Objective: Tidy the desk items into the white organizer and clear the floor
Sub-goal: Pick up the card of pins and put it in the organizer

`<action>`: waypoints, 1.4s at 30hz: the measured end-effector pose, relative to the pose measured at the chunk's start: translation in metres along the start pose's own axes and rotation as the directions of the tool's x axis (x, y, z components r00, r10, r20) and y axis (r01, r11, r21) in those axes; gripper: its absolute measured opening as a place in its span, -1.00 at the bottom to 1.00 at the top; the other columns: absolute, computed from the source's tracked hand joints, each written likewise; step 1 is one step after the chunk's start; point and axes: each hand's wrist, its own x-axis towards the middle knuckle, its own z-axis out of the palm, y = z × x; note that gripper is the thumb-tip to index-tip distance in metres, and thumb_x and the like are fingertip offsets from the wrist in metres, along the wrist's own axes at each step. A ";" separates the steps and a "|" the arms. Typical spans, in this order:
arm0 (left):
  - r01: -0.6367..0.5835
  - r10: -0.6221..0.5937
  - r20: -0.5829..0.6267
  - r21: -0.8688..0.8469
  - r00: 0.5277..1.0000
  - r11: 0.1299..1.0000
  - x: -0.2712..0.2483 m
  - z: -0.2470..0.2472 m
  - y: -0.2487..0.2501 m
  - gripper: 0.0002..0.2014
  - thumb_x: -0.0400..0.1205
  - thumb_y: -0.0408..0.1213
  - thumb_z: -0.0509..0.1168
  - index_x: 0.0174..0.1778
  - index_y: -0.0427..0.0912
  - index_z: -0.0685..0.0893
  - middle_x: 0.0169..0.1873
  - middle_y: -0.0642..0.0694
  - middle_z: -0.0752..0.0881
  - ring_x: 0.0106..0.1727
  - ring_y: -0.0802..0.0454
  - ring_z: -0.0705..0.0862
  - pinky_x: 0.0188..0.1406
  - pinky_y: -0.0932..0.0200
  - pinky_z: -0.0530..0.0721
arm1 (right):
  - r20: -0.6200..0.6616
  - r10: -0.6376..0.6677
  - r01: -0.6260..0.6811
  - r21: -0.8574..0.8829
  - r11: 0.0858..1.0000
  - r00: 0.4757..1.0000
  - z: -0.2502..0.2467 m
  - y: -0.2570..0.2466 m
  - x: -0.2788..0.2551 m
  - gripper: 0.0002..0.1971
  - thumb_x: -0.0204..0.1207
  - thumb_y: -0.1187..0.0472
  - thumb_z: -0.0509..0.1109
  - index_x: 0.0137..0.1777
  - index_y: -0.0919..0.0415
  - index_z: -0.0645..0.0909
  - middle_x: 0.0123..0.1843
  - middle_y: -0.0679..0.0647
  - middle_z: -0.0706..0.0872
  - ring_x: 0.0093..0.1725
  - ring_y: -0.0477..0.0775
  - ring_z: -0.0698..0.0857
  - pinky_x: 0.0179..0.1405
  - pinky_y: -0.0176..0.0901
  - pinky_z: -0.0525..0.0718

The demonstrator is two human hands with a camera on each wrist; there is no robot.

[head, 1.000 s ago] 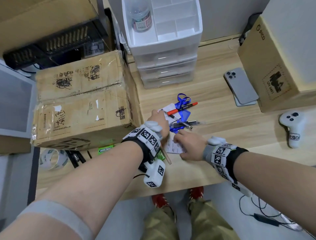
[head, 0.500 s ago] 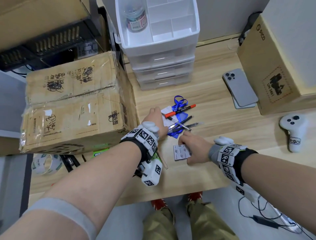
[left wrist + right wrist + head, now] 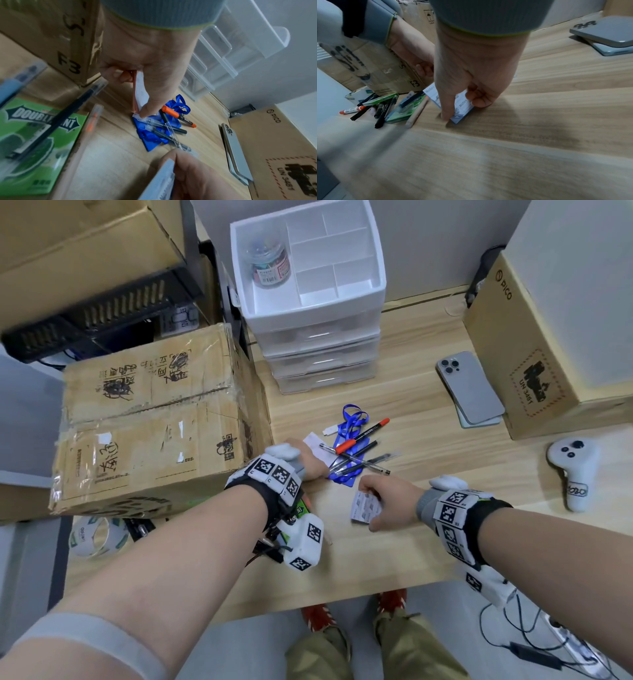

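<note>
Pens lie crossed in a small heap on the wooden bench, on top of a blue lanyard card holder, with an orange-capped marker across the far side of the heap and a white slip of paper under its left edge. The left hand sits at the left edge of that heap, just beside the big taped cardboard box; in the left wrist view its fingers reach down to the end of a clear pen, touching it, while a reddish rubber band hangs from the curled fingers, so its grip is narrow around the band. The right hand holds a small blue-edged pad of sticky notes near the bench's front, its grip closed on the pad, thumb on one side and curled fingers on the other, the pad tilted with one corner down at the wood. The white organizer stands at the back of the bench, well apart from both hands, with a clear jar in its left top compartment. A green gum pack and more pens lie near the left wrist. Two phones are stacked to the right, beside a brown Pico box, and a white controller lies farther right.
</note>
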 end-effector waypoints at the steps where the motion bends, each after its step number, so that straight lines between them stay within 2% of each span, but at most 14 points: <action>1: -0.013 0.013 0.018 0.009 1.000 1.000 -0.002 -0.002 -0.002 -0.66 0.42 0.01 0.49 -0.37 -0.14 0.53 -0.31 -0.10 0.65 -0.11 -0.13 0.69 0.05 -0.02 0.75 | 0.033 0.004 -0.003 -0.009 1.000 0.999 -0.002 -0.001 -0.002 -0.51 0.20 0.09 0.66 -0.02 0.00 0.41 -0.17 -0.15 0.56 -0.18 -0.01 0.57 -0.35 -0.22 0.50; 4: -0.042 0.043 -0.031 0.016 0.999 0.999 -0.018 -0.012 -0.006 -0.59 0.51 0.01 0.45 -0.42 -0.15 0.43 -0.42 -0.05 0.52 -0.22 -0.06 0.61 -0.16 0.06 0.64 | 0.106 0.026 -0.026 -0.005 1.000 0.994 -0.011 -0.009 -0.005 -0.51 0.17 0.00 0.67 -0.01 -0.03 0.46 -0.11 -0.12 0.65 -0.11 0.00 0.67 -0.19 -0.15 0.64; 8: -0.051 0.046 -0.068 -0.071 0.997 0.996 -0.031 -0.023 -0.003 -0.64 0.40 0.03 0.51 -0.25 -0.19 0.61 -0.29 -0.10 0.66 -0.13 -0.11 0.63 0.01 0.02 0.69 | 0.078 0.079 -0.091 0.159 0.983 0.994 -0.031 -0.028 -0.008 -0.55 0.15 -0.04 0.67 -0.04 -0.02 0.56 -0.12 -0.13 0.74 -0.12 -0.03 0.72 -0.13 -0.13 0.69; 10: -0.095 0.073 -0.139 -0.155 0.988 0.983 -0.035 -0.034 -0.001 -0.43 0.31 0.05 0.54 0.07 -0.30 0.69 -0.08 -0.20 0.75 -0.12 -0.13 0.65 0.03 -0.02 0.71 | 0.050 0.067 -0.082 0.393 0.916 0.996 -0.047 -0.040 -0.008 -0.65 0.24 -0.01 0.64 -0.08 0.08 0.63 -0.14 0.05 0.83 -0.18 0.05 0.75 -0.22 -0.15 0.62; 12: -0.162 0.113 -0.203 -0.243 0.973 0.956 -0.045 -0.048 0.000 -0.25 0.22 0.12 0.57 0.19 -0.33 0.65 -0.01 -0.22 0.76 -0.09 -0.14 0.71 0.02 -0.03 0.73 | -0.032 0.108 -0.070 0.572 0.817 0.994 -0.068 -0.055 -0.010 -0.65 0.21 -0.08 0.61 -0.21 0.16 0.65 -0.22 0.30 0.83 -0.27 0.12 0.69 -0.34 -0.12 0.56; 15: -0.315 0.223 -0.298 -0.309 0.928 0.897 -0.055 -0.067 0.004 -0.20 0.21 0.08 0.62 0.24 -0.36 0.58 0.03 -0.19 0.74 -0.02 -0.12 0.73 0.03 0.01 0.74 | -0.145 0.278 -0.086 0.733 0.674 0.950 -0.099 -0.074 -0.011 -0.59 0.23 -0.13 0.63 -0.21 0.21 0.66 -0.34 0.20 0.77 -0.32 0.10 0.64 -0.35 -0.16 0.55; 18: -0.427 0.342 -0.301 -0.290 0.890 0.856 -0.076 -0.086 0.003 -0.39 0.29 -0.03 0.59 0.08 -0.39 0.60 -0.24 -0.08 0.65 -0.34 0.11 0.56 -0.44 0.28 0.55 | -0.189 0.244 -0.010 0.773 0.635 0.951 -0.126 -0.098 -0.015 -0.79 0.44 0.07 0.57 -0.16 0.19 0.66 -0.35 0.11 0.67 -0.33 0.06 0.60 -0.31 -0.17 0.53; 20: -0.463 0.381 -0.298 -0.287 0.875 0.839 -0.086 -0.097 0.002 -0.40 0.28 -0.03 0.57 0.03 -0.41 0.60 -0.37 0.01 0.57 -0.43 0.16 0.50 -0.61 0.31 0.39 | -0.199 0.200 0.022 0.760 0.649 0.959 -0.139 -0.111 -0.017 -0.83 0.46 0.20 0.54 -0.12 0.20 0.59 -0.30 0.17 0.62 -0.27 0.12 0.57 -0.23 -0.09 0.52; 24: -0.522 0.426 -0.353 -0.246 0.833 0.817 -0.104 -0.123 -0.005 -0.35 0.31 0.00 0.56 0.17 -0.29 0.50 -0.12 -0.06 0.68 -0.13 0.02 0.71 -0.42 0.18 0.56 | -0.279 0.195 0.063 0.706 0.706 0.940 -0.159 -0.138 -0.025 -0.83 0.45 0.39 0.48 -0.17 0.19 0.54 -0.25 0.22 0.63 -0.23 0.14 0.56 -0.16 0.01 0.51; 27: -0.595 0.495 -0.413 -0.156 0.764 0.789 -0.115 -0.146 -0.011 -0.58 0.34 0.01 0.47 0.01 -0.17 0.71 -0.17 -0.08 0.79 -0.12 -0.09 0.77 -0.24 -0.07 0.74 | -0.339 0.156 0.086 0.603 0.793 0.928 -0.174 -0.156 -0.028 -0.81 0.39 0.46 0.44 -0.24 0.20 0.52 -0.40 0.15 0.58 -0.40 0.09 0.55 -0.30 -0.10 0.53; 30: -0.646 0.528 -0.424 -0.205 0.735 0.735 -0.120 -0.159 -0.019 -0.87 0.49 -0.13 0.47 -0.17 -0.09 0.71 -0.32 -0.01 0.74 -0.29 0.02 0.69 -0.32 0.14 0.64 | -0.362 0.117 0.106 0.540 0.835 0.925 -0.182 -0.169 -0.030 -0.81 0.39 0.44 0.42 -0.26 0.17 0.51 -0.40 0.11 0.55 -0.41 0.05 0.54 -0.36 -0.16 0.54; 33: -0.711 0.548 -0.492 -0.247 0.677 0.658 -0.125 -0.169 -0.021 -0.88 0.49 -0.29 0.55 -0.25 -0.11 0.72 -0.37 -0.01 0.67 -0.39 0.20 0.55 -0.48 0.48 0.47 | -0.353 0.070 0.120 0.488 0.864 0.933 -0.186 -0.179 -0.032 -0.89 0.46 0.39 0.42 -0.10 0.23 0.57 -0.24 0.18 0.60 -0.26 0.11 0.59 -0.31 -0.13 0.60; 36: -0.701 0.548 -0.471 -0.255 0.692 0.666 -0.127 -0.179 -0.025 -0.93 0.50 -0.28 0.54 -0.20 -0.20 0.83 -0.39 -0.01 0.72 -0.42 0.23 0.58 -0.52 0.54 0.46 | -0.335 0.037 0.121 0.439 0.890 0.942 -0.188 -0.190 -0.033 -0.91 0.51 0.37 0.39 -0.02 0.27 0.57 -0.19 0.23 0.61 -0.26 0.11 0.60 -0.34 -0.15 0.61; 42: -0.643 0.536 -0.401 -0.201 0.742 0.740 -0.123 -0.182 -0.032 -0.83 0.56 -0.29 0.40 -0.19 -0.32 0.83 -0.42 -0.05 0.66 -0.42 0.15 0.52 -0.50 0.35 0.42 | -0.372 0.041 0.114 0.385 0.916 0.927 -0.189 -0.199 -0.030 -0.89 0.55 0.25 0.41 -0.05 0.24 0.53 -0.23 0.21 0.64 -0.34 0.10 0.63 -0.29 -0.06 0.68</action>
